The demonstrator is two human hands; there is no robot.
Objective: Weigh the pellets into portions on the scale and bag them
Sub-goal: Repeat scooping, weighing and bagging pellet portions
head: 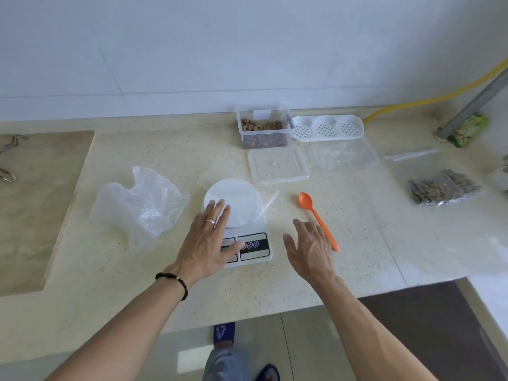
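- The left hand (210, 237) lies flat with straight fingers over the near part of the digital kitchen scale (248, 244); its fingertips reach the white bowl (233, 200) on the platform and its thumb sits by the buttons. It grips nothing.
- The right hand (309, 247) hovers with fingers spread and relaxed, holding nothing, just beside the handle of the orange spoon (316, 213), which lies on the worktop (357, 243).
- The pellets (262, 132) are in a clear tub (264, 129) at the back of the worktop, well beyond both hands; its lid (277, 166) lies flat in front of it. A filled bag of pellets (444, 188) sits far to the right.
- A crumpled clear plastic bag (140, 204) lies left of the scale, close to the left hand. A flat clear bag (341, 158) lies right of the lid.
- Risk: the left hand's weight on the bowl or platform would likely spoil the zeroing, so every portion could read wrong.
- Risk: the thumb by the buttons could switch units or power without notice.
- Risk: the light bowl could slide or tip if the fingers push it, since it merely rests on the platform.
- Risk: the tub stands far from the scale, so a loaded spoon may drop pellets on the worktop on the way across.
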